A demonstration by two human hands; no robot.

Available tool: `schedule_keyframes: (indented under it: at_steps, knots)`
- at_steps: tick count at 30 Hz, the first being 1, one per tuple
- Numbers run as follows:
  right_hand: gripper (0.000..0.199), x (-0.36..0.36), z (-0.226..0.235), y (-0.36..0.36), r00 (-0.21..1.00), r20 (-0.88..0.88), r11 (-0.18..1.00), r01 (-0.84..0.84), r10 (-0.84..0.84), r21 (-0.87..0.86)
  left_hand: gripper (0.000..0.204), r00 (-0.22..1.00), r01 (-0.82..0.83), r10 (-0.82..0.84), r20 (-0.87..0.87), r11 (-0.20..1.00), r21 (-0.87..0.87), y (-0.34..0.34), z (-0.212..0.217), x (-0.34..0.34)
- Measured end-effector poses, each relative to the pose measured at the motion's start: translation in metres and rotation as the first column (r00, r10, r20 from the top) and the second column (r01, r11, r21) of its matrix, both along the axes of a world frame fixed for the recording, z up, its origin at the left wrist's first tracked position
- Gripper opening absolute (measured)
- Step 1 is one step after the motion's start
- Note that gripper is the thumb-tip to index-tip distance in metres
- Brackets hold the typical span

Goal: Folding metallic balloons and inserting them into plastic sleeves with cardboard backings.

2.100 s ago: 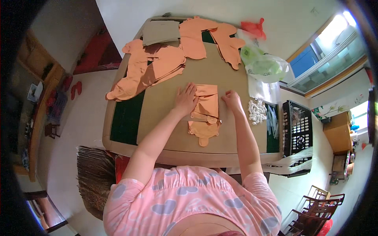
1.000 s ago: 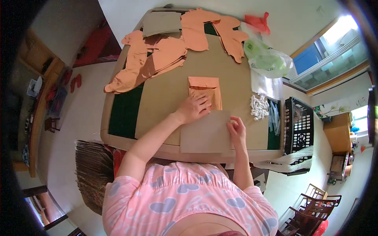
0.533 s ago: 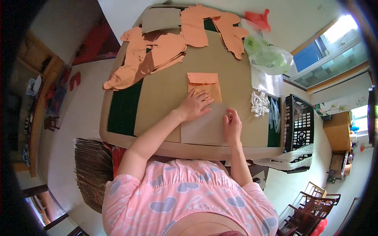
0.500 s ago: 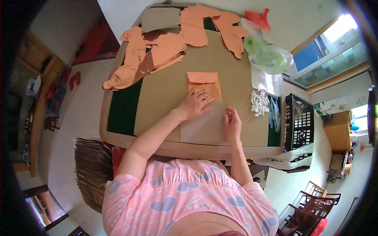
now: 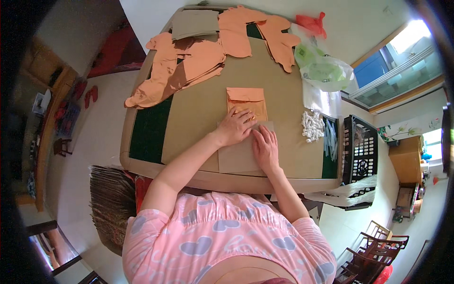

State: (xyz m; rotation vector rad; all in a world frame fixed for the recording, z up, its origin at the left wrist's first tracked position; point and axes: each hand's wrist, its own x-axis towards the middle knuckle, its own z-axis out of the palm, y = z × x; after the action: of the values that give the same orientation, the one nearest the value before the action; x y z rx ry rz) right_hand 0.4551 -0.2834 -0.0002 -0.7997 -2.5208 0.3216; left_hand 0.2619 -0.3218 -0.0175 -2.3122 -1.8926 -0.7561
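Observation:
An orange paper piece (image 5: 246,100), folded like an envelope, lies in the middle of a table covered with brown card (image 5: 274,90). A brown-grey cardboard sheet (image 5: 232,158) lies just below it, overlapping its near edge. My left hand (image 5: 235,127) presses flat, fingers spread, where the orange piece meets the cardboard. My right hand (image 5: 266,147) lies flat on the cardboard right beside it, fingers together. Neither hand grips anything.
Several orange paper cut-outs (image 5: 189,61) and a grey card (image 5: 194,22) are piled at the far side. A green-white plastic bag (image 5: 326,71), a heap of small white pieces (image 5: 312,125), clear sticks (image 5: 330,142) and a black crate (image 5: 359,151) stand on the right.
The loose orange stack was replaced by one flat orange piece with a cardboard sheet below it. My right hand slid from the sheet's right edge in beside my left hand.

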Motion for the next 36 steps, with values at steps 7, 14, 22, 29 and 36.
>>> schedule_keyframes:
  at_steps: [7,14,22,29,36]
  knots:
    - [0.033,0.003,-0.005,-0.001,0.999,0.015,0.999,0.029,-0.030,0.023,0.027,0.879,-0.294,0.357,0.315,0.927,-0.231,0.052,0.049,-0.041]
    - [0.033,-0.002,0.002,-0.008,1.000,-0.009,0.999,0.023,-0.022,0.025,0.056,0.925,-0.326,0.372,0.079,0.882,-0.339,0.104,0.025,-0.097]
    - [0.034,0.003,0.003,-0.006,0.999,-0.006,0.999,0.038,-0.038,-0.021,0.049,0.381,0.106,0.615,0.691,0.713,-0.693,0.057,0.022,-0.089]
    - [0.037,-0.003,0.001,-0.006,1.000,-0.016,1.000,0.022,-0.022,-0.008,0.030,0.569,0.056,0.412,0.712,0.844,-0.533,0.033,-0.007,-0.089]
    - [0.041,0.009,-0.009,-0.004,0.998,-0.013,0.997,0.066,-0.067,-0.050,0.028,0.687,-0.014,0.412,0.599,0.831,-0.556,0.039,0.018,-0.095]
